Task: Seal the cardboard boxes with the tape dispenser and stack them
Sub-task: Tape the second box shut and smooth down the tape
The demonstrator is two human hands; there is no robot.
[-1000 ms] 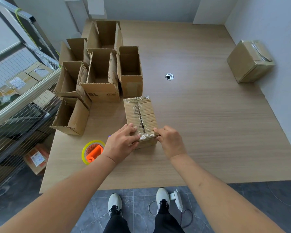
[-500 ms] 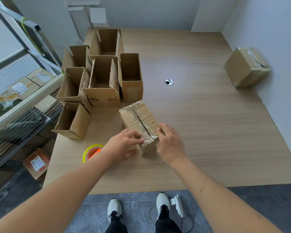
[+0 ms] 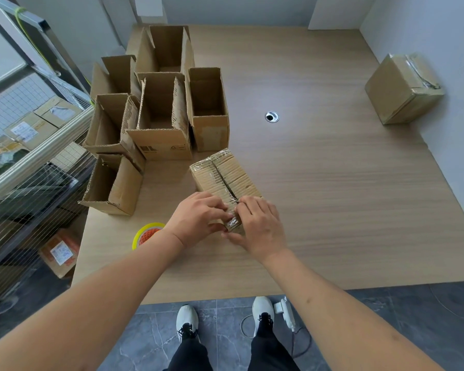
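A small closed cardboard box with clear tape along its top seam lies on the wooden table, turned at an angle. My left hand grips its near left corner, fingers curled over the taped end. My right hand holds the near right side, fingertips pressing the tape at the seam. The tape dispenser, yellow roll with an orange core, lies on the table just left of my left wrist, partly hidden by it. Another taped box sits at the far right by the wall.
Several open empty cardboard boxes are clustered at the table's left back. A wire shelf with parcels stands to the left. A round cable hole is in the table's middle. The right wall borders the table.
The box has been turned counter to its earlier straight position and now lies angled. Both hands closed in on its near end; my right hand moved onto the taped seam.
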